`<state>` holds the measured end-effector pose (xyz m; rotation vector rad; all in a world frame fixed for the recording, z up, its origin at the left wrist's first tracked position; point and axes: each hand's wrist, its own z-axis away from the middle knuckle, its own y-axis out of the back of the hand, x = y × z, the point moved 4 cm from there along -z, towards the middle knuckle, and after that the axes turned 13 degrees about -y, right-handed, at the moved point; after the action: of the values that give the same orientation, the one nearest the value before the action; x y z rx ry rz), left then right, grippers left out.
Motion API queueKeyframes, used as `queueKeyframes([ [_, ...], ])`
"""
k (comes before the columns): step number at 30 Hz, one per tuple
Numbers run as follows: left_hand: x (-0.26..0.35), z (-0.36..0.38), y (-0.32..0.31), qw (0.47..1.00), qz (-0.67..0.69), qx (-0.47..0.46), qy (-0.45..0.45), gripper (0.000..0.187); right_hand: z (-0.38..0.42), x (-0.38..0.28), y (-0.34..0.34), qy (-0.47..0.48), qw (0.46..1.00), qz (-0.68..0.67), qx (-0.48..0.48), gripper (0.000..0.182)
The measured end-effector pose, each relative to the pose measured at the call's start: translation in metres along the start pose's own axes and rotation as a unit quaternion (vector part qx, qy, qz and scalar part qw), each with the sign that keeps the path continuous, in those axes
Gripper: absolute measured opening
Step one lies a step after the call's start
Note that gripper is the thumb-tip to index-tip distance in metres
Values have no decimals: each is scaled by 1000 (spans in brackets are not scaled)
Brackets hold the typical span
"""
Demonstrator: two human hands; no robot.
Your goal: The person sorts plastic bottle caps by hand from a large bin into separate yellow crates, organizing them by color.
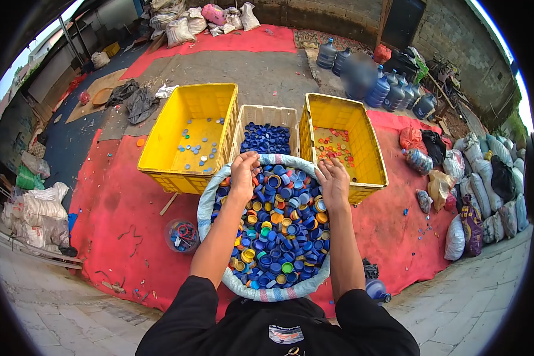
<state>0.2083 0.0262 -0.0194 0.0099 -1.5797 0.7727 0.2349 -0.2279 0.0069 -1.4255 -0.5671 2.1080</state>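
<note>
Bottle caps (276,252) fill a sack (261,294), its rim rolled, likely to keep it wide. At its far edge, the left hand (242,177) curls its fingers, grip unclear; the right hand (336,185) spreads its fingers open. Beyond, a white crate (268,113) sits between yellow crates (187,98), seemingly separating colours.

A red floor sheet (121,231) carries a round clear tub (182,235) of mixed red and blue odds and ends. Just past the sheet's far left corner lie crumpled black bags (141,107). Left of the sheet are pale bulging sacks (35,213) and a green sack (27,178). Beyond its far right part stand clustered blue water jugs (393,96); along its right edge, stuffed sacks (483,178) are piled.
</note>
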Motion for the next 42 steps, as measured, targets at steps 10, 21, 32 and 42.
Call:
queueKeyframes([
  [10,-22,168,44,990,-123,-73,-5,18,77,52,60,97,889,444,55,24],
  [21,-18,232,69,963,-244,-91,-64,18,-8,42,-24,245,755,607,-30,32],
  [32,-11,233,79,953,-287,-76,-65,18,-20,59,-34,214,730,644,-80,34],
  [42,-20,222,49,948,-279,-144,-43,17,-15,59,-22,173,736,654,-34,46],
])
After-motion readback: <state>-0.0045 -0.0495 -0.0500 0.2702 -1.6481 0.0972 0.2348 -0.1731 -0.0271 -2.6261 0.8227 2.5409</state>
